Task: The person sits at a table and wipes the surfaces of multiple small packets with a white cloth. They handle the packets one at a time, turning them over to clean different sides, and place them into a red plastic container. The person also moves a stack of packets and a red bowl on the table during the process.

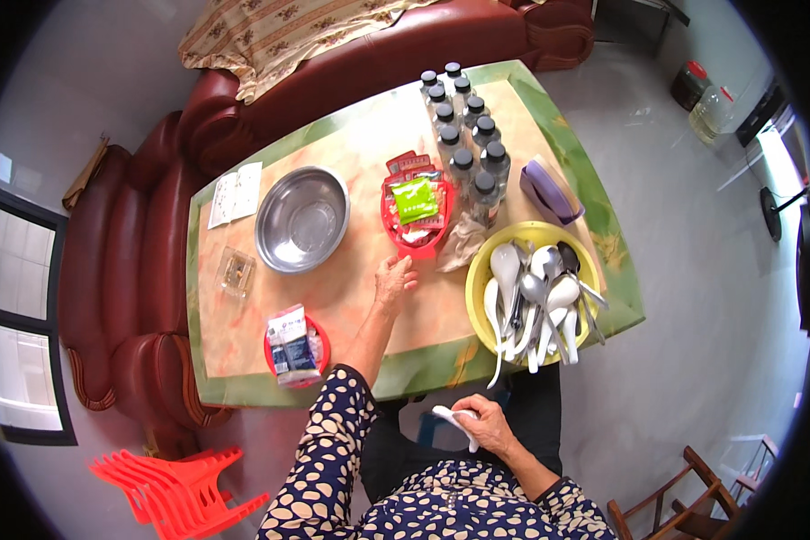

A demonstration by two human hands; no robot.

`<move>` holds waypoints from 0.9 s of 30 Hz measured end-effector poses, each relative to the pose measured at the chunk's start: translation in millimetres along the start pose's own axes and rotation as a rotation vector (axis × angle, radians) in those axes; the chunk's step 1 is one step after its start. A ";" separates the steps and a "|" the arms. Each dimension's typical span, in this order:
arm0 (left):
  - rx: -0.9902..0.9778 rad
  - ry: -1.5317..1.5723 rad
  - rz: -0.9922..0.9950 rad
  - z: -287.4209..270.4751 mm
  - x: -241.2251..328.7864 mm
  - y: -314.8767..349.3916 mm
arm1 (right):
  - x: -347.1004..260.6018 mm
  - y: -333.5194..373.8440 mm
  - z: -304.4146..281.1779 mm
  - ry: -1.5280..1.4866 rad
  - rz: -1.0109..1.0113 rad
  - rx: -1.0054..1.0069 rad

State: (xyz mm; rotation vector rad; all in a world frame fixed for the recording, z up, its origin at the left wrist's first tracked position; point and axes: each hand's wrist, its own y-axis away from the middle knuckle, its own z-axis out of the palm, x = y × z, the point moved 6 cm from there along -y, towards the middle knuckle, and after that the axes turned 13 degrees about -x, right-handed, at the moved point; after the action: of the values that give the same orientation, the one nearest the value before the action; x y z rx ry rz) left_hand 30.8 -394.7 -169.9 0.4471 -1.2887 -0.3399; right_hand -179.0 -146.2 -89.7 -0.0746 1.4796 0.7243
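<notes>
My left hand (pixel 394 281) reaches over the table, its fingers closed at the near handle of a red plastic basket (pixel 447 216). In that basket lie a bright green packet (pixel 415 201) and several red-printed packets. Down by my lap, below the table edge, my right hand (pixel 488 425) grips a small white cloth (pixel 456 421), partly hidden by the fingers. Right of the basket stands a yellow basin (pixel 479 315) with several white and metal spoons (pixel 533 288). A crumpled beige cloth (pixel 463 241) lies between basket and basin.
Two rows of dark-capped clear bottles (pixel 462 165) stand behind the basin, beside a purple container (pixel 552 191). A steel bowl (pixel 303 219), an open booklet (pixel 236 195), a clear square dish (pixel 236 273) and another red basket (pixel 323 346) with packets occupy the left. Red sofas (pixel 351 67) border the table.
</notes>
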 end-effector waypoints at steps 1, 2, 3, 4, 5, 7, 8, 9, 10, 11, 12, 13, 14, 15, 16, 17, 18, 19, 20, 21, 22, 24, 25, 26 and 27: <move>-0.048 0.099 -0.009 5.7 -4.0 -13.3 | 1.3 0.8 -2.2 -0.005 -0.003 0.004; -0.094 0.197 -0.017 10.3 -7.5 -25.9 | 4.4 1.7 -3.7 -0.014 0.010 0.001; -0.142 0.298 -0.029 18.9 -7.6 -31.4 | 4.8 3.8 -5.6 -0.021 0.024 0.004; -0.109 0.302 -0.031 21.5 -6.9 -35.9 | 3.8 5.8 -7.7 -0.027 0.038 0.006; -0.074 0.307 -0.032 23.0 -5.9 -40.2 | 1.9 7.8 -10.7 -0.023 0.068 0.008; 0.000 0.274 -0.055 20.6 -1.2 -44.9 | 4.5 9.6 -12.3 -0.027 0.075 0.018; 0.037 0.244 -0.073 17.4 1.9 -46.9 | 6.0 10.1 -13.0 -0.028 0.078 0.020; 0.075 0.209 -0.094 11.1 1.3 -47.1 | 5.5 9.4 -13.3 -0.029 0.068 0.018; 0.071 0.201 -0.084 4.4 0.9 -44.3 | 3.5 8.5 -12.7 -0.029 0.064 0.014; 0.069 0.193 -0.074 -4.4 -0.4 -38.5 | 0.3 7.7 -12.0 -0.028 0.060 0.008; 0.063 0.186 -0.065 -10.5 -0.3 -31.2 | -2.7 7.0 -11.0 -0.026 0.057 0.006; 0.039 0.171 -0.090 -16.1 -3.4 -21.7 | -2.4 6.4 -9.8 -0.024 0.058 0.004; 0.047 0.172 -0.080 -21.9 -7.5 -10.1 | -2.8 5.9 -8.3 -0.022 0.056 0.000; 0.057 0.172 -0.068 -27.2 -10.4 4.3 | -3.6 6.1 -6.3 -0.021 0.051 -0.006; 0.067 0.173 -0.056 -32.7 -13.5 19.1 | -3.4 6.5 -4.1 -0.020 0.048 -0.012; 0.082 0.205 -0.036 -37.8 -17.3 35.1 | -1.6 6.1 -1.9 -0.011 0.032 -0.021; 0.088 0.225 -0.044 -45.6 -24.0 48.9 | -1.0 6.8 0.0 -0.013 0.029 -0.023; 0.094 0.246 -0.052 -53.5 -29.8 63.4 | -0.4 7.7 2.5 -0.014 0.034 -0.026; 0.099 0.270 -0.057 -59.5 -35.2 77.5 | -0.6 8.9 3.5 -0.012 0.038 -0.029; 0.111 0.285 -0.090 -69.4 -45.4 90.1 | 0.2 9.1 6.0 -0.003 0.037 -0.038; 0.115 0.281 -0.090 -78.6 -54.2 103.4 | -0.8 9.9 7.9 -0.003 0.051 -0.047; 0.118 0.273 -0.091 -89.6 -66.5 128.8 | -3.0 11.8 12.9 0.014 0.044 -0.057; 0.109 0.294 -0.109 -92.5 -71.0 143.1 | -4.8 12.8 15.5 0.012 0.040 -0.063; 0.121 0.295 -0.111 -94.4 -74.5 154.6 | -5.8 13.3 17.3 0.026 0.036 -0.066; 0.136 0.297 -0.112 -97.3 -79.7 166.7 | -6.5 14.1 19.7 0.039 0.033 -0.074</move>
State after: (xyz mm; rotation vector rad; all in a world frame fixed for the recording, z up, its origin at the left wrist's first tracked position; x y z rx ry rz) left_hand 104.4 -199.3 -174.4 0.6616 -1.0025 -0.2685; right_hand -168.1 -128.3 -75.9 -0.1210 1.4940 0.8085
